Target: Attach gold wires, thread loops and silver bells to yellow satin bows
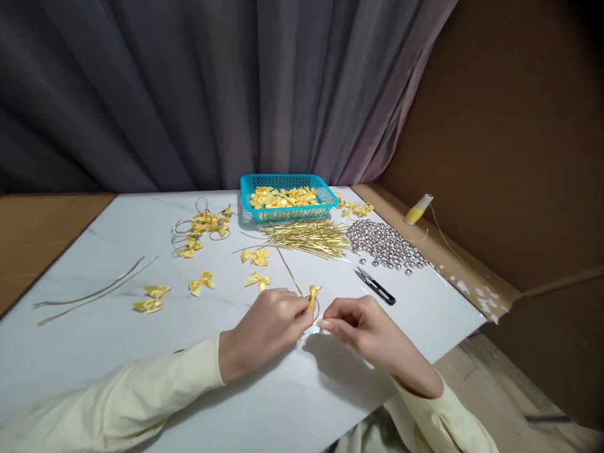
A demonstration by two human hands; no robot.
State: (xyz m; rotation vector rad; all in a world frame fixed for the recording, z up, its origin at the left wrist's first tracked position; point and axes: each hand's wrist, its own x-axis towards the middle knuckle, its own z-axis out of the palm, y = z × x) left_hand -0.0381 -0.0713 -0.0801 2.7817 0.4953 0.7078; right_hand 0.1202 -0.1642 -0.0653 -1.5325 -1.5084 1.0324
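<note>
My left hand (267,327) is closed in a pinch on a small yellow ribbon bow (314,294) with a thin gold cord (289,270) running from it toward the far side. My right hand (363,327) is closed close beside it, fingertips pinching the gold cord loop just under the bow. Both hands rest low over the white table (94,365) near its front edge. Loose yellow bows (201,283) lie to the left and behind the hands.
A turquoise basket (285,182) of yellow bows stands at the back. In front of it lie a pile of gold cords (311,236), silver beads (384,244) and black snips (375,286). Finished bow loops (202,226) lie back left, a thread spool (418,209) right.
</note>
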